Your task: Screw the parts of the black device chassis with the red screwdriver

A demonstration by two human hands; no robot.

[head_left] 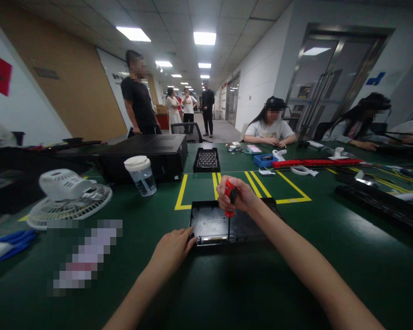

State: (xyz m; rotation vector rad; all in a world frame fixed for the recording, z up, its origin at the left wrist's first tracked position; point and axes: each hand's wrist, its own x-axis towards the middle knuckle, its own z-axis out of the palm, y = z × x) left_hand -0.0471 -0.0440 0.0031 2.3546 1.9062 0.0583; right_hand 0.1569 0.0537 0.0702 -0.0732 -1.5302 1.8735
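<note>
At frame center, the right hand [242, 193] grips a screwdriver [230, 212] upright over a tray [209, 221]. The left hand [174, 246], unclenched, touches the tray's lower-left corner.

The one head-worn view looks from the person's head height, forward and slightly down, over a dark green tabletop [220, 293] that fills the bottom of the frame. A bare left forearm [144, 284] and a bare right forearm [306, 261] enter at the lower edge, close to the lens. A shallow black plastic tray [206, 222] lies near, just below centre. The wide angle also takes in a grey corridor floor [223, 130] far off at upper centre and a pale panelled ceiling [237, 13] along the top.
</note>
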